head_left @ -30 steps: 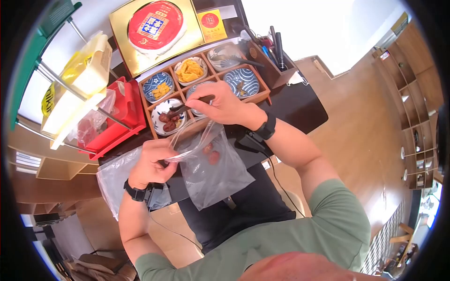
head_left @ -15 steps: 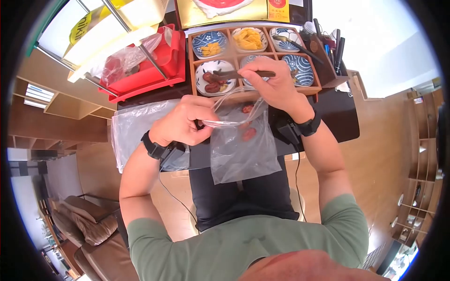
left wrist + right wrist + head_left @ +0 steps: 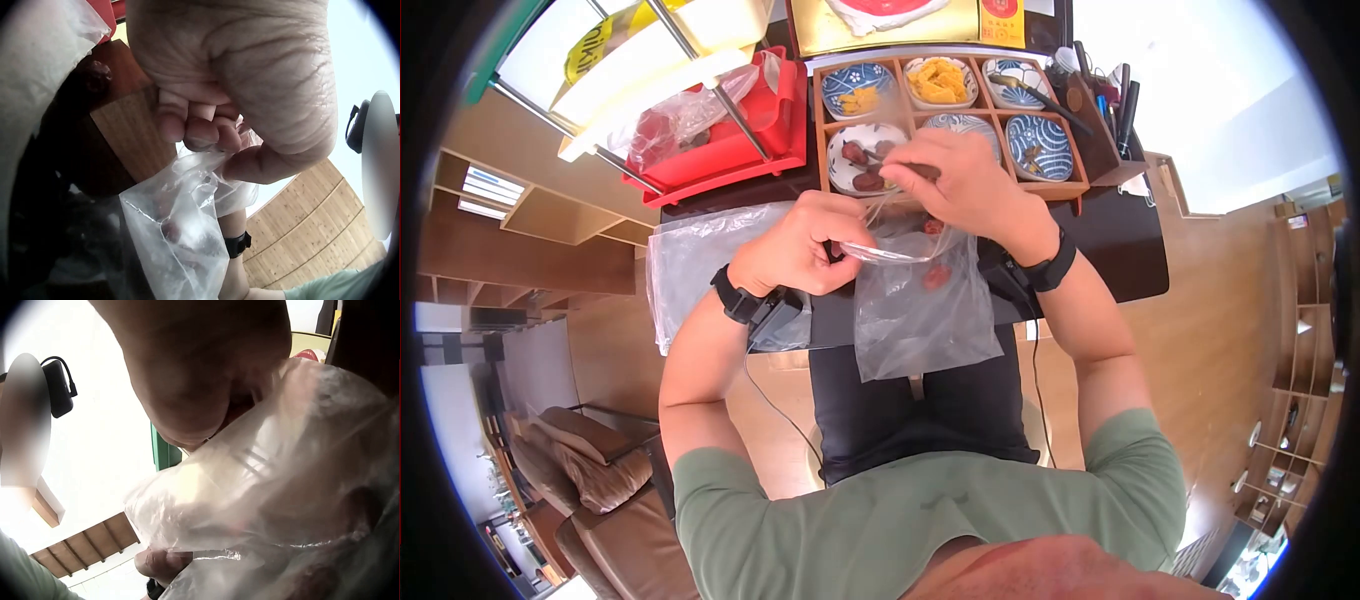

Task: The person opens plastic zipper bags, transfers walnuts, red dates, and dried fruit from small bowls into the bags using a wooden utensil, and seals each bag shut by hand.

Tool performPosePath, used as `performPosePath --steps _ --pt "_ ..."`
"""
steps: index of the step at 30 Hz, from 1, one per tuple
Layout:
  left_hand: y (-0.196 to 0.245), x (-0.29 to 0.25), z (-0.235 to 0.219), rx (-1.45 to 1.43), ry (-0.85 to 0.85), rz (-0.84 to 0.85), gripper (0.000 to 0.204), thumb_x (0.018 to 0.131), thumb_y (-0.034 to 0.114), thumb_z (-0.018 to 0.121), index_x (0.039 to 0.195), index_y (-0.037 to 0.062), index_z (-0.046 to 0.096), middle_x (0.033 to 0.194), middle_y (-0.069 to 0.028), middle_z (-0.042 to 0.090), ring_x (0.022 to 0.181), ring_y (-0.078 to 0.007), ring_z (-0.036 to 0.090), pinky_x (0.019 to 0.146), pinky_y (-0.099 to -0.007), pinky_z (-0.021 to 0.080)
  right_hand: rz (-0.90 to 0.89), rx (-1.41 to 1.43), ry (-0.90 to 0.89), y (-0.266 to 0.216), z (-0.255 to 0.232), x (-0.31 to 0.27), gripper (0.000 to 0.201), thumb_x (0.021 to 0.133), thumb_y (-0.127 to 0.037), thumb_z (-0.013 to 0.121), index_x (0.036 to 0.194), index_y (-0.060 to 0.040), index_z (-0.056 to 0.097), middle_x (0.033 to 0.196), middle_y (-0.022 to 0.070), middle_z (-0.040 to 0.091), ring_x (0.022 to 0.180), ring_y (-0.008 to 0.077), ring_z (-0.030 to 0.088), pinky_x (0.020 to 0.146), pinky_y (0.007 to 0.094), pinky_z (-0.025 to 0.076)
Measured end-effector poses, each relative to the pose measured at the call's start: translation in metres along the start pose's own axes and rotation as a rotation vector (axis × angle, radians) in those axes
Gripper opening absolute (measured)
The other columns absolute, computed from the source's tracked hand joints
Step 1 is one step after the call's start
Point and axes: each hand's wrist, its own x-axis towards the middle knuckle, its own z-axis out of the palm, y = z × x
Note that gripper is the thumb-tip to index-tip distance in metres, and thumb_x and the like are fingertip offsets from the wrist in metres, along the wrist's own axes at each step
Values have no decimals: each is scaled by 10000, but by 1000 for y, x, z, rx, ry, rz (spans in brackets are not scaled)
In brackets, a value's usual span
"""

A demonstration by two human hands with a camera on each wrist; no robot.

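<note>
My left hand point(image 3: 805, 240) pinches the rim of a clear plastic bag point(image 3: 925, 330) and holds its mouth partly apart. Red dates point(image 3: 937, 277) show through the bag's side. Above the bag mouth, my right hand point(image 3: 960, 175) grips a dark brown spoon-like utensil point(image 3: 925, 171), its head mostly hidden. The utensil's tip points at the white patterned bowl point(image 3: 840, 140), where several red dates point(image 3: 867, 181) lie. In the left wrist view, curled fingers point(image 3: 200, 134) hold the crumpled bag rim. The bag covers much of the right wrist view.
A wooden divided box point(image 3: 910, 130) holds several patterned bowls, some with yellow dried pieces point(image 3: 940, 82). Another dark utensil point(image 3: 1040, 100) lies across the upper right bowl. Flat plastic bags point(image 3: 710, 260) lie to the left, below a red basket point(image 3: 730, 170). A pen holder point(image 3: 1105, 130) stands at right.
The head view has shifted, then steadied. My right hand has moved left and closer to the date bowl with the utensil. My left hand still holds the bag rim.
</note>
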Motion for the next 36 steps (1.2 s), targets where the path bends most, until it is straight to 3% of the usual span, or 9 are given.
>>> performPosePath --steps 4,6,12,21,23,33,35,36 --pt "0 2 1 -50 17 48 133 711 -53 661 807 26 708 678 -80 557 580 -253 530 522 -365 375 1 -28 -18 1 5 -3 100 896 -151 776 960 -78 751 823 96 681 698 304 641 597 382 488" --pt "2 -2 1 -62 -1 -31 127 711 -47 665 804 29 706 679 -81 552 577 -257 521 521 -366 366 -11 -12 -12 4 4 0 89 896 -146 772 958 -85 752 821 93 678 705 301 644 600 387 488" --pt "2 -2 1 -49 -6 -18 131 713 -47 662 805 33 710 678 -83 544 581 -263 523 523 -365 371 33 -23 -39 4 2 -1 80 897 -126 768 962 -80 759 835 88 688 709 293 648 609 365 496" --pt "2 -2 0 -55 -3 -24 125 716 -45 658 802 32 705 678 -83 545 583 -264 536 524 -370 379 27 29 64 9 -4 -3 89 902 -111 767 965 -48 764 794 100 682 689 270 658 611 343 501" --pt "0 -1 1 -44 -2 -15 120 716 -44 658 798 32 702 677 -83 543 583 -267 535 523 -369 378 83 46 14 6 -7 -3 114 914 -163 741 955 -59 757 863 125 731 783 328 693 662 401 531" --pt "2 -1 1 -35 -3 -12 110 713 -37 655 788 32 695 675 -87 541 583 -279 533 524 -381 376 96 109 14 10 -8 -6 101 905 -133 749 951 -44 764 867 124 740 773 315 699 656 390 530" --pt "-1 -2 1 -38 -1 -5 110 713 -36 657 789 33 696 674 -87 541 583 -278 534 524 -380 376 12 102 47 12 -6 -6 76 930 -92 742 957 -23 756 782 102 679 665 232 639 594 313 488" --pt "-3 -3 2 -42 0 3 110 713 -36 658 790 33 697 674 -86 540 583 -278 534 524 -379 376 13 102 47 12 -7 -6 76 930 -92 742 957 -23 756 782 102 679 665 232 639 594 313 488"
